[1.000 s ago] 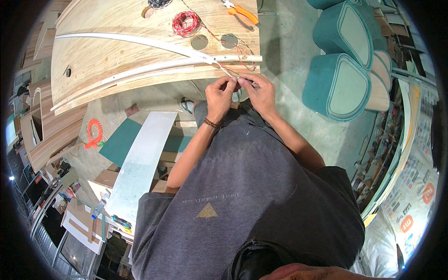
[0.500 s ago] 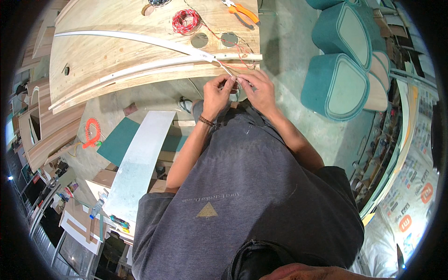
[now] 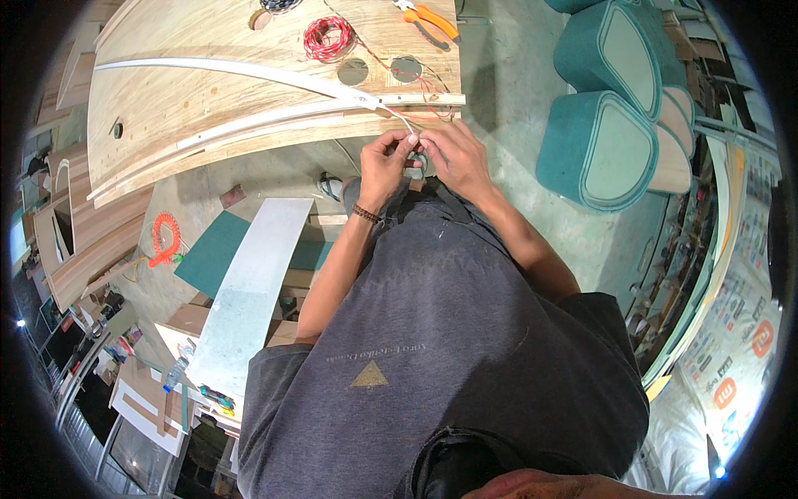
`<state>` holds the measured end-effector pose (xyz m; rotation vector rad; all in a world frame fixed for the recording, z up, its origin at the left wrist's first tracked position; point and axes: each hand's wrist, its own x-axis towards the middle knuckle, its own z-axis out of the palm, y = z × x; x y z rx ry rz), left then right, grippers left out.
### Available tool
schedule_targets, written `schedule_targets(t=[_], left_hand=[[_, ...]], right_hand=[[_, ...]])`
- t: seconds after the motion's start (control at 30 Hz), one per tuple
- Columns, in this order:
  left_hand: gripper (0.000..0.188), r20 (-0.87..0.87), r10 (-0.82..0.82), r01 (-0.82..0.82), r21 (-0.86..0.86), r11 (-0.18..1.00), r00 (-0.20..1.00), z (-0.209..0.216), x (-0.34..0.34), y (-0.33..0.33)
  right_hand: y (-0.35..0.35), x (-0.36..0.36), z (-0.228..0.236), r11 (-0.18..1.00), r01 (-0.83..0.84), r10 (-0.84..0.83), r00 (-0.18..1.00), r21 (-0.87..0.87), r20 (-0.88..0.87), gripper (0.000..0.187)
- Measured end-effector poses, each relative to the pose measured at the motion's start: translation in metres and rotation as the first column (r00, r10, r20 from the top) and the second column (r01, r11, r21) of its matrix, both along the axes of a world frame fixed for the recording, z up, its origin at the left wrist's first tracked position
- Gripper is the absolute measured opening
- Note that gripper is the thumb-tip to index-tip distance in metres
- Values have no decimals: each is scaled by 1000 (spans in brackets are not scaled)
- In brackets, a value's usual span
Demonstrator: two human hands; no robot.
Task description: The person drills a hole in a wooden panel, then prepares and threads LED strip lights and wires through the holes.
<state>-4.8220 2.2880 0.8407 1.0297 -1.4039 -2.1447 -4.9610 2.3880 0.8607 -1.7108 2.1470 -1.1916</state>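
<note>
Just off the near edge of the wooden workbench [image 3: 249, 91], my two hands meet fingertip to fingertip. My left hand [image 3: 384, 169] pinches the end of a thin white wire [image 3: 406, 121] between thumb and forefinger. Against it, my right hand [image 3: 459, 161] is closed in a pinch on the same wire end; the exact tip is hidden by the fingers. The wire runs from the end of a long white strip [image 3: 241, 72] that lies curved across the bench. Thin red wires [image 3: 428, 91] trail over the bench edge close to my right hand.
On the bench lie a coil of red wire [image 3: 327, 38], orange-handled pliers [image 3: 432, 23] and a dark wire coil [image 3: 278, 4]. Round holes pierce its top. Teal padded panels [image 3: 615, 150] stand at right. A pale board [image 3: 258, 266] and an orange coiled hose [image 3: 165, 237] are at left.
Both hands stay together at the wire end, with only small finger shifts. My right hand's fingers have curled slightly further toward the left. The view has shifted a little.
</note>
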Motion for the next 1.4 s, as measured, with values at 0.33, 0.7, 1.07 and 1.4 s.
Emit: schedule_targets(t=[0.33,0.7,1.07,1.4], left_hand=[[23,66,1,-5,64,998,998,-1,-5,-1],[21,50,127,-133,152,979,991,1,0,14],[22,225,124,-85,-178,980,966,-11,-4,10],[18,289,-15,153,-460,875,957,-1,14,4]], right_hand=[[-4,-7,-12,995,-47,42,997,87,58,14],[1,2,-8,1000,5,-5,1000,22,-13,11],[-2,2,-10,991,-7,0,999,136,50,13],[-20,-23,70,865,-193,99,971,463,218,23]])
